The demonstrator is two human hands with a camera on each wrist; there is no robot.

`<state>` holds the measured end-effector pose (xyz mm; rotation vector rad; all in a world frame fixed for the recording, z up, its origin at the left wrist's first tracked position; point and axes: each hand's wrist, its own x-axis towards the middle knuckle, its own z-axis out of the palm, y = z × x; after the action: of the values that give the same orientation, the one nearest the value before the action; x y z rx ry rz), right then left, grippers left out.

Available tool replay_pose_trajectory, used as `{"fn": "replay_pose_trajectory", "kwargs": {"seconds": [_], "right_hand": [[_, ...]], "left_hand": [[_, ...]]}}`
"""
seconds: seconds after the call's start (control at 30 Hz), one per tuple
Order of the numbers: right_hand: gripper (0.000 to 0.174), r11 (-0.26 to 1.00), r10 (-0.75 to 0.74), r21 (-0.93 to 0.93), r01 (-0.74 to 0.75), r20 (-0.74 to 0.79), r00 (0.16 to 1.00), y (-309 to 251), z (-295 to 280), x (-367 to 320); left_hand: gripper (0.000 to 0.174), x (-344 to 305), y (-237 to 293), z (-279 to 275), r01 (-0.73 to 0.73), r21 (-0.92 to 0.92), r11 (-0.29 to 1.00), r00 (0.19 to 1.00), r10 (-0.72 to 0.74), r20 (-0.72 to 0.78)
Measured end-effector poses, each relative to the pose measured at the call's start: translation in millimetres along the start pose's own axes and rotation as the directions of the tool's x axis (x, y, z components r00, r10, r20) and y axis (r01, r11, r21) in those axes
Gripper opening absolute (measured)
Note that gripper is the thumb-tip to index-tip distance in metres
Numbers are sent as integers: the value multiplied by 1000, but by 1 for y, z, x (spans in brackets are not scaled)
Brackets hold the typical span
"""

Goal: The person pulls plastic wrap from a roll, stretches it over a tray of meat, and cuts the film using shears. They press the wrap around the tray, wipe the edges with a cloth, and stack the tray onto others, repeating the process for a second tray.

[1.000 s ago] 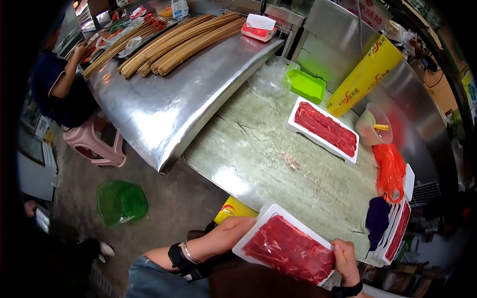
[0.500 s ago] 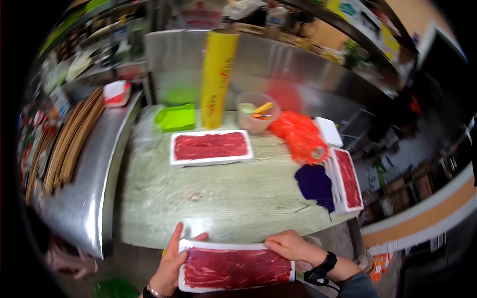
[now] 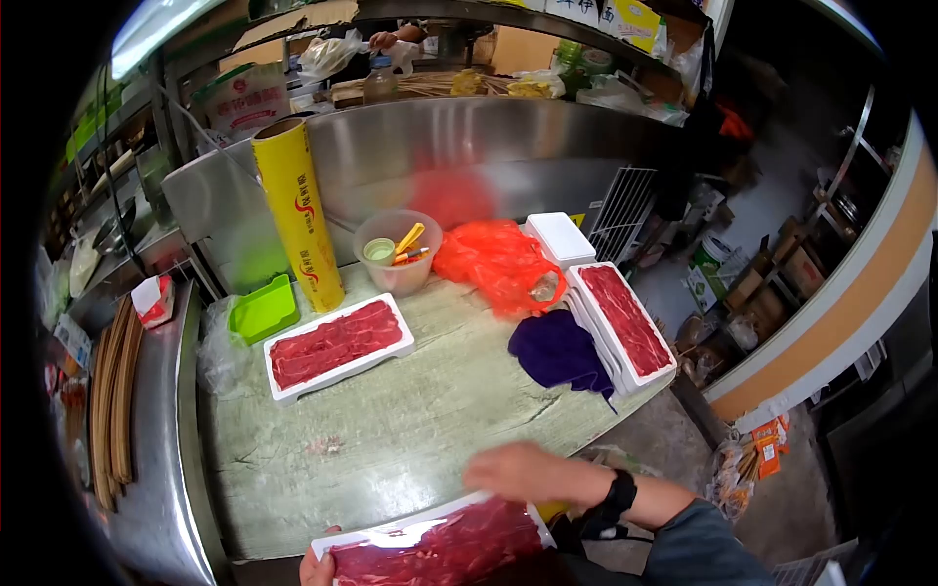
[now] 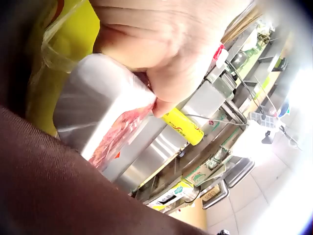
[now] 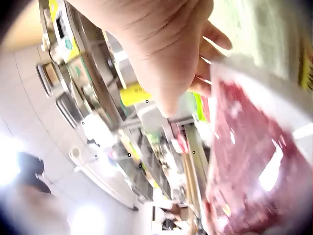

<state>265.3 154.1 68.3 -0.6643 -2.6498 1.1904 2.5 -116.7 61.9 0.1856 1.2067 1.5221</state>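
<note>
At the near table edge is a white foam tray of sliced red meat (image 3: 445,552) under shiny clear film. My left hand (image 4: 156,39) grips its left end, thumb over the rim; in the head view only part of that hand shows at the bottom edge. My right hand (image 3: 528,474), blurred, hovers over the tray's far right side. In the right wrist view its thumb and fingers are spread loosely beside the film-covered meat (image 5: 249,161), holding nothing. Another meat tray (image 3: 337,347) lies farther back on the table (image 3: 391,439).
A tall yellow roll (image 3: 298,220) stands behind the second tray, beside a green tray (image 3: 266,308) and a clear tub (image 3: 399,256). To the right are a red plastic bag (image 3: 493,264), a purple cloth (image 3: 557,354) and stacked meat trays (image 3: 625,317). Skewer sticks (image 3: 115,400) lie left.
My view has turned right from the metal counter to face the table. Both hands were on the meat tray earlier; the right has lifted off it, and the left keeps hold.
</note>
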Motion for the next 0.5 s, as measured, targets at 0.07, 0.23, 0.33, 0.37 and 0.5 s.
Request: {"fn": "replay_pose_trajectory", "kwargs": {"seconds": [0.07,0.23,0.33,0.37,0.5], "right_hand": [[36,989,34,-119,-91,-411,911,21,-45,7],[47,588,347,-397,-705,-663,663,89,-98,6],[42,716,224,-410,-565,-633,742,139,-99,11],[40,735,193,-382,-560,-674,713,140,-102,11],[33,825,-21,-320,-465,-840,541,92,-130,7]], "left_hand": [[41,0,-2,-8,34,7,999,997,-34,-75],[46,-5,2,18,112,90,990,963,-85,-254],[64,-11,-9,-11,-244,658,713,967,230,110],[68,-11,-9,-11,-227,657,719,971,223,91],[71,-9,-5,-14,-194,697,691,978,193,80]]}}
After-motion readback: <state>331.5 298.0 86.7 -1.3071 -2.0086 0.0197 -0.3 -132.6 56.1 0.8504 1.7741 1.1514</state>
